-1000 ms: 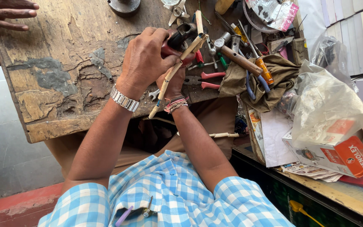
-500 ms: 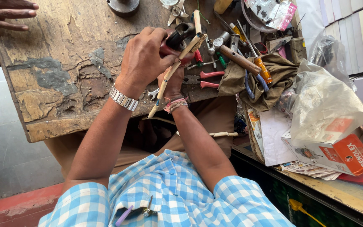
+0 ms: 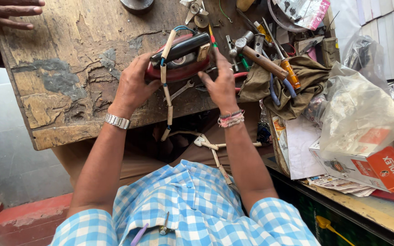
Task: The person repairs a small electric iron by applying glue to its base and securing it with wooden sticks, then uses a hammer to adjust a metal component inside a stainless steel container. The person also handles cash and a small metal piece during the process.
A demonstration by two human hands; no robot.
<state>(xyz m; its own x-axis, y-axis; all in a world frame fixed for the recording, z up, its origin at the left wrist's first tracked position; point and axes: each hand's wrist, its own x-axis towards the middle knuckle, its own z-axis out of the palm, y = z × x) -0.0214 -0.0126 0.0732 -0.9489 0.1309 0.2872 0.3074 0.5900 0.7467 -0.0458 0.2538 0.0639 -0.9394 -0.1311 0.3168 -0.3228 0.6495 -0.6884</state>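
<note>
1. Both forearms reach forward from the checked shirt, wrists bent up.
2. Left hand [image 3: 133, 86] grips the red-and-black electric clothes iron [image 3: 182, 57]; right hand [image 3: 222, 84] clasps its other side.
3. Iron sits tilted on the worn wooden workbench [image 3: 69, 68], wooden-handled hammer [image 3: 258, 57] just beyond.

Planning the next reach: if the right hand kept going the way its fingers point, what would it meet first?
Probably the hammer lying just beyond the right hand, which grips the electric iron; depth is hard to judge from above.
</note>
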